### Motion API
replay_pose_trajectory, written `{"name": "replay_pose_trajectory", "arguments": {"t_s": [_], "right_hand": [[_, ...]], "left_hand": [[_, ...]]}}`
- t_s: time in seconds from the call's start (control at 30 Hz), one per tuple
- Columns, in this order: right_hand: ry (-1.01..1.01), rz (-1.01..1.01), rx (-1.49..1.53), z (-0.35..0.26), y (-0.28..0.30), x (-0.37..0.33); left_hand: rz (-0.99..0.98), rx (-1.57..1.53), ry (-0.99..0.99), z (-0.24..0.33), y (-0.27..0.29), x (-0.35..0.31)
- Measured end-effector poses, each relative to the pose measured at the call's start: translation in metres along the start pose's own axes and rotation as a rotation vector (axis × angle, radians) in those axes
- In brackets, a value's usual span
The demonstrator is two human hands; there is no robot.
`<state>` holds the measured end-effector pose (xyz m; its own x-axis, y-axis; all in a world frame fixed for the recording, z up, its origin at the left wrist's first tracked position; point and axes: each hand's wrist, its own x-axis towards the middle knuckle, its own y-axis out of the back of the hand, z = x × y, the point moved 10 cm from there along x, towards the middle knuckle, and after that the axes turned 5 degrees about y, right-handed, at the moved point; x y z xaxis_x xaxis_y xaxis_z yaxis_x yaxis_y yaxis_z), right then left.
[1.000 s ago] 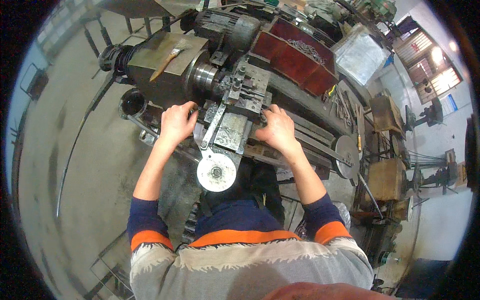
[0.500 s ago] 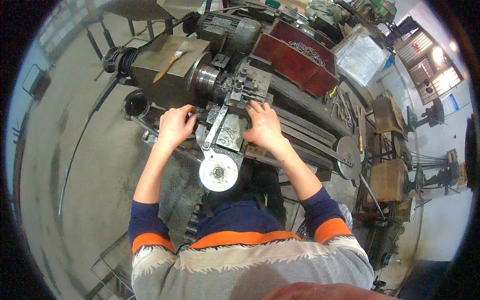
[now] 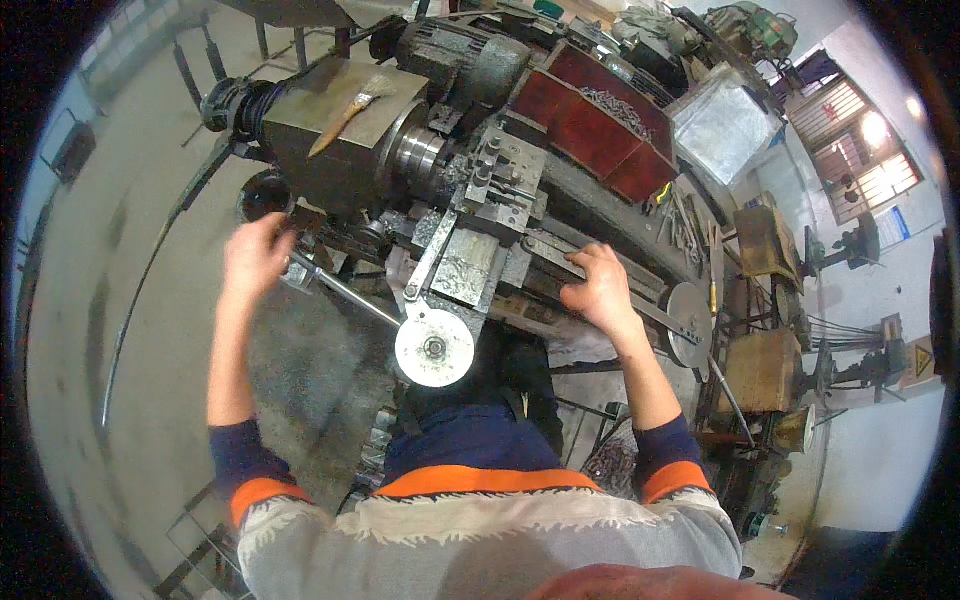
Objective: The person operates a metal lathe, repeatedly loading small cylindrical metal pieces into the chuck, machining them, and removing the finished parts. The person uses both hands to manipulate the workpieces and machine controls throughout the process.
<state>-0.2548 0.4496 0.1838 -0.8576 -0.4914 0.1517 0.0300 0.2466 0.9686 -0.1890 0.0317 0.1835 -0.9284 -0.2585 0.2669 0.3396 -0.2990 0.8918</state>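
My left hand [image 3: 257, 258] is at the left of a small lathe, just below a dark round cup [image 3: 266, 195] and near the upper end of a bare metal lever [image 3: 348, 292]. Its fingers are bent together; whatever they hold is hidden. Over the long bars [image 3: 550, 256] right of the slide, my right hand [image 3: 602, 290] has bent fingers with the thumb apart, and nothing shows in it. Between the hands sit the chip-covered tool slide [image 3: 467, 265] and a white round handwheel [image 3: 435, 347]. The shiny spindle nose [image 3: 420, 152] faces the tool post [image 3: 484, 172].
A wooden-handled brush [image 3: 345, 122] lies on the headstock cover [image 3: 300, 115]. Behind the bed stand a dark red tray [image 3: 585, 135] with small metal parts and a motor [image 3: 465, 60]. Hand tools [image 3: 682, 225] lie to the right, beside a grey disc [image 3: 688, 322].
My left hand has moved left and down from beside the slide to near the dark cup. My right hand has left the tool slide and shifted right over the bars.
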Motion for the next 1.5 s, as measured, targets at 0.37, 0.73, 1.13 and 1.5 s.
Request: {"name": "replay_pose_trajectory", "arguments": {"t_s": [0.37, 0.73, 1.13, 1.5], "right_hand": [[0.419, -0.057, -0.143, -0.139, -0.005, 0.149], [0.316, -0.105, -0.136, -0.132, -0.034, 0.2], [0.263, -0.191, -0.083, -0.132, -0.03, 0.194], [0.705, 0.346, 0.409, -0.126, 0.045, 0.086]], "left_hand": [[0.227, 0.316, 0.432, -0.286, 0.113, -0.061], [0.155, 0.481, 0.889, -0.299, 0.113, -0.106], [0.189, 0.389, 0.826, -0.142, 0.07, -0.163], [0.154, 0.073, 0.129, -0.009, 0.083, -0.106]]}}
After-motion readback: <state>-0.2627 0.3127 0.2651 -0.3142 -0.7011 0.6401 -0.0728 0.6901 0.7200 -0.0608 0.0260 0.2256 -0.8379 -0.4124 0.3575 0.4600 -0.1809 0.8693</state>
